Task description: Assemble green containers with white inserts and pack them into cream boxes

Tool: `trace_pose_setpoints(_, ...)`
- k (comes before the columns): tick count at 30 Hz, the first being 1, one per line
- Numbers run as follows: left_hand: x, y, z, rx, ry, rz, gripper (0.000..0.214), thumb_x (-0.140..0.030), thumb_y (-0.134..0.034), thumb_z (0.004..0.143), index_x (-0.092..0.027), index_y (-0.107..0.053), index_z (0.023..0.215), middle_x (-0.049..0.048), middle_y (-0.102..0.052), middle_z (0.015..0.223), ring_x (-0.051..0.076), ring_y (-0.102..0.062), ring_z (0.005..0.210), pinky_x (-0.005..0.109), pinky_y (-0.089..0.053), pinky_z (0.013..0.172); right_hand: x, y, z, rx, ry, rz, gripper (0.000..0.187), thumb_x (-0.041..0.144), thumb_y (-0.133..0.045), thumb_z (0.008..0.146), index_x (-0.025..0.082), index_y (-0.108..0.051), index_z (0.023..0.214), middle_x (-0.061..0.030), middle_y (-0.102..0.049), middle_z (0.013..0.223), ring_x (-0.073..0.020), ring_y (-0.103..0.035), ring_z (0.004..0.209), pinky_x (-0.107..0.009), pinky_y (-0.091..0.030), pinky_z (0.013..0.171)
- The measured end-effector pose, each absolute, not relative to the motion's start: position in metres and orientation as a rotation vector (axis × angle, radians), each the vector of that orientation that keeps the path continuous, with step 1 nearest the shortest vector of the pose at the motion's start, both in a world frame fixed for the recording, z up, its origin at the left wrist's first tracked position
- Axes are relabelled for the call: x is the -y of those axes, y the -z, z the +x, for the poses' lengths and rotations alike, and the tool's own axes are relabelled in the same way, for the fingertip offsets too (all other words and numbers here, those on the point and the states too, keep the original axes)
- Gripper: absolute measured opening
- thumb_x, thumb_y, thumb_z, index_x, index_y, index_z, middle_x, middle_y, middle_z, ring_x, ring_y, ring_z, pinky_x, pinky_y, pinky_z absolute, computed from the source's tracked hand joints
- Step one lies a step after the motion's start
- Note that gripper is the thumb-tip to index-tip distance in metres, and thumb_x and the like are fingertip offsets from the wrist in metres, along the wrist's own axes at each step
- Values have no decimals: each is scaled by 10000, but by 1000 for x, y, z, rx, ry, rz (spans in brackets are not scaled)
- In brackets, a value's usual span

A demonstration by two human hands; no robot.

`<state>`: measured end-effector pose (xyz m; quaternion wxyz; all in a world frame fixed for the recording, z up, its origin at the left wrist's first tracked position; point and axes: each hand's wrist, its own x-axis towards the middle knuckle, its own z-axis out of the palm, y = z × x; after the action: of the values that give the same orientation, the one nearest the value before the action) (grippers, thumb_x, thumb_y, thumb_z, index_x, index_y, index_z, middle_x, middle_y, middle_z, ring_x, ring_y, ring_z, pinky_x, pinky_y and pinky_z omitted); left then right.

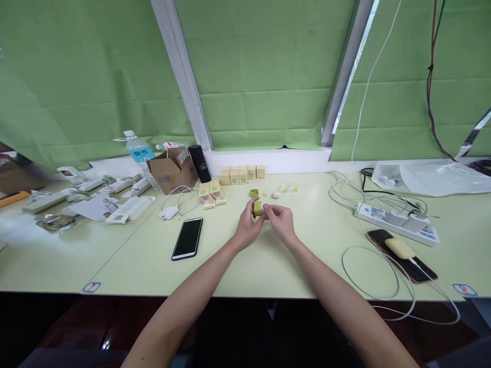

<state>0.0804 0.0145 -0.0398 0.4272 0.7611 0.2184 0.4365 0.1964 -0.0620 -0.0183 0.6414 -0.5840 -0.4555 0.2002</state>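
My left hand is closed around a small green case, held up over the middle of the table. At the case's right side, my right hand pinches a small whitish piece; whether it is part of the case, I cannot tell. Just beyond the hands lies a green open-topped piece like a lid or shell. To its right are tiny yellow bits, a small pale pink piece and small clear round pieces with yellow in them.
Small cream boxes line the back, with opened ones in front. A phone lies left, near a charger with cable. On the right are a power strip, loose cables and another phone under a cream case.
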Motion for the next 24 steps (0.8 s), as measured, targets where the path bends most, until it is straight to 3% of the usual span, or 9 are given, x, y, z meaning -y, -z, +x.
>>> trace_pose_setpoints(3,-22,35,78,-402,-1047,1623,622,-524,-683,896,-207,-461,1383,94,-640,1121,171,-596,872,318,-486,803,67,18,201,1184,-163,-1369,385,477,-625,908,176,-743,1118,-94,-776,971,-219,-718,807,-339,-595,705)
trace_pose_setpoints(6,-27,30,74,-258,-864,1405,588,-550,-727,855,-163,-565,1267,79,-649,1004,132,-544,762,282,-435,715,69,20,206,1423,141,-1346,414,331,-627,900,211,-647,1296,-123,-698,1201,-215,-692,893,-332,-591,676)
trace_pose_setpoints(12,-27,26,66,-114,-572,1130,355,-371,-810,814,-141,-663,1040,38,-586,875,134,-554,778,280,-411,731,68,26,207,1647,413,-1351,304,205,-574,932,226,-649,1226,-102,-681,1179,-212,-688,977,-305,-582,678)
trace_pose_setpoints(16,-26,25,65,-78,-520,1080,383,-287,-852,751,-142,-671,1056,49,-595,897,146,-562,794,277,-406,720,66,28,208,1690,472,-1357,282,182,-532,960,211,-636,1220,-108,-673,1184,-191,-688,941,-283,-575,672)
trace_pose_setpoints(24,-22,28,73,-162,-633,1109,393,-362,-816,799,-154,-680,1104,45,-630,906,135,-562,788,277,-410,736,63,31,207,1766,637,-1400,306,170,-440,1009,185,-607,1265,-142,-678,1206,-222,-669,1062,-310,-590,758)
